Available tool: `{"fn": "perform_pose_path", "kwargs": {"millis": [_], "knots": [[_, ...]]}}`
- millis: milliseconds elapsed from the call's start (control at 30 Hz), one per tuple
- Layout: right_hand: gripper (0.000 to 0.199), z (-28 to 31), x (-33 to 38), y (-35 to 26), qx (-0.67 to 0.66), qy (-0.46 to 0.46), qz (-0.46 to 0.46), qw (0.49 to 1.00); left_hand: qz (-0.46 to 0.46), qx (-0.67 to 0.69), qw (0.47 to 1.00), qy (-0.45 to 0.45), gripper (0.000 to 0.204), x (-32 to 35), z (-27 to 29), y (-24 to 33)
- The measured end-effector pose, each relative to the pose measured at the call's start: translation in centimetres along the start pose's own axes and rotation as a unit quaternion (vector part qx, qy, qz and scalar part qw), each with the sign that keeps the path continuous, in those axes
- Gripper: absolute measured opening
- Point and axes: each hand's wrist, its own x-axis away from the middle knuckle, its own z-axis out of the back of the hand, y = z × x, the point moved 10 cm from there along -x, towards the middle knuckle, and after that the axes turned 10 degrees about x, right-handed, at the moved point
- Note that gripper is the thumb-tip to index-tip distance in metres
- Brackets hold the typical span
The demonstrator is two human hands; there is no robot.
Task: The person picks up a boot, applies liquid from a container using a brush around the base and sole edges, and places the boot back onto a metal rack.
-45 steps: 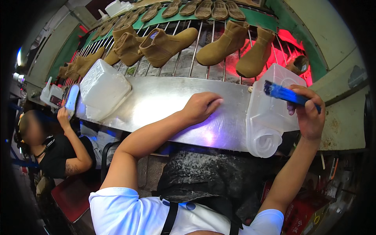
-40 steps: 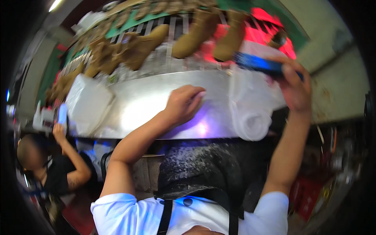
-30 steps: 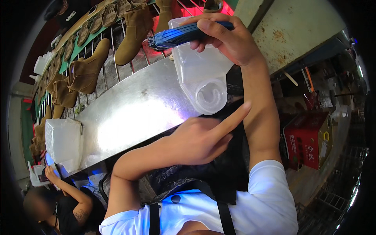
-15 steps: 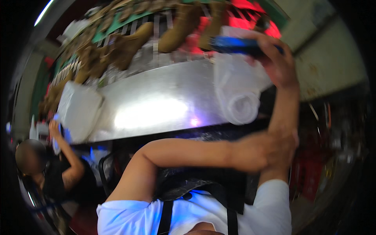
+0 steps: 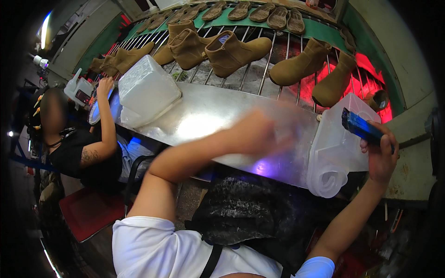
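We saw our right hand (image 5: 381, 155) clenched around a blue tool (image 5: 362, 127) above the translucent plastic jug (image 5: 336, 148) at the right of the metal counter (image 5: 204, 113), our left hand (image 5: 262, 134) blurred over the counter, its grip unclear, tan boots (image 5: 234, 53) on the rack behind.

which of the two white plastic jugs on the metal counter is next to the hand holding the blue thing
The translucent jug at the counter's right end, beside the right hand gripping the blue tool. The other jug lies far left.
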Motion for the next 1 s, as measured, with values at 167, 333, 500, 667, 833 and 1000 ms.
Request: {"fn": "perform_pose_path", "kwargs": {"millis": [167, 333, 500, 667, 833, 1000], "knots": [[0.056, -0.1, 0.9, -1.2, 0.031, 0.006, -0.006, 0.999, 0.317, -0.453, 0.810, 0.196, 0.063, -1.3, 23.6, -17.5], [0.049, -0.2, 0.9, -1.0, 0.029, 0.021, -0.010, 0.999, 0.584, -0.499, 0.629, 0.123, 0.112, 2.7, 31.2, -26.8], [0.046, -0.9, 0.5, -1.5, 0.027, 0.011, -0.011, 1.000, 0.619, -0.417, 0.653, 0.129, 0.073, 7.3, 35.0, -37.4], [0.044, -1.3, 0.3, -2.0, 0.022, 0.008, -0.008, 1.000, 0.547, -0.378, 0.723, 0.185, 0.030, 7.2, 37.1, -39.4], [0.040, -0.8, 0.7, -1.7, 0.016, 0.020, -0.034, 0.999, 0.473, -0.442, 0.700, 0.301, 0.031, 1.0, 35.8, -32.5], [0.044, -0.9, 0.2, -1.4, -0.012, 0.009, -0.007, 1.000, 0.242, -0.544, 0.747, 0.296, 0.033, -8.0, 38.5, -20.8]]}}
